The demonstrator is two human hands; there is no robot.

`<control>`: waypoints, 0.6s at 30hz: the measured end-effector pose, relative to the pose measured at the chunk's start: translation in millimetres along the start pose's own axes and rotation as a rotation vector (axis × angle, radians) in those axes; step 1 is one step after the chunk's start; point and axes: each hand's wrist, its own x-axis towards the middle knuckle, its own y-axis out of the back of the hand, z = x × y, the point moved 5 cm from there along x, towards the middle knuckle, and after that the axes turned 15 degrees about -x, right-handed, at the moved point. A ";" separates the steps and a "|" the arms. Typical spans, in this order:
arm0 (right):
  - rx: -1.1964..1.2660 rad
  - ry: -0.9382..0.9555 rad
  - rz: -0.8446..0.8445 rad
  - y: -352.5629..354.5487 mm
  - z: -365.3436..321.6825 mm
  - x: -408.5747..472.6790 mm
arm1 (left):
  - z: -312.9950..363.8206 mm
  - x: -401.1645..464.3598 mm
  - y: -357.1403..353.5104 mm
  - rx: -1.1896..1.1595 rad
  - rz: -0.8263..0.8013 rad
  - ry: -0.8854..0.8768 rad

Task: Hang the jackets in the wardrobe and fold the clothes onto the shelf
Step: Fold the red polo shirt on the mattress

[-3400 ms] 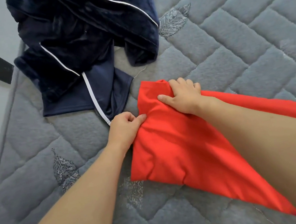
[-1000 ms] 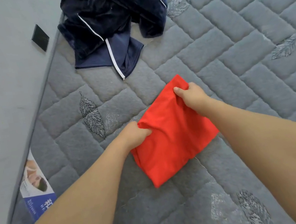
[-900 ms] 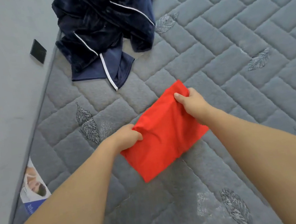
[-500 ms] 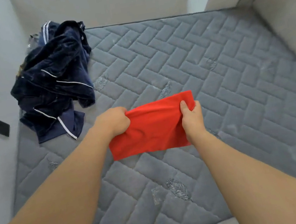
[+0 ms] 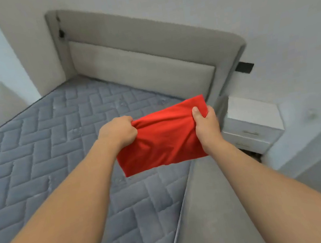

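Holding the folded red garment (image 5: 164, 137) in the air over the right edge of the grey mattress (image 5: 36, 160), the left hand (image 5: 118, 133) clutches its left end and the right hand (image 5: 204, 123) pinches its right end, each grip closed on cloth, near the white nightstand (image 5: 253, 122).

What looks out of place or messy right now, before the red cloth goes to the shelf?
Little stands out. The folded red cloth is off the mattress, gripped by the left hand and right hand; it bunches into wrinkles at both grips, so the fold looks slightly untidy. The nightstand looks undisturbed.
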 end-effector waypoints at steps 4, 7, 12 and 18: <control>0.035 -0.058 0.267 145.0 24.2 36.6 | 160.2 32.6 -28.5 0.099 0.007 -0.274; 0.050 -0.097 0.422 241.1 45.0 54.2 | 271.8 43.7 -55.9 0.166 0.022 -0.480; 0.103 -0.176 0.693 412.7 91.5 80.1 | 473.6 42.5 -113.0 0.159 0.006 -0.809; 0.060 -0.167 0.963 579.4 129.6 109.1 | 663.3 32.9 -165.3 0.041 -0.050 -1.016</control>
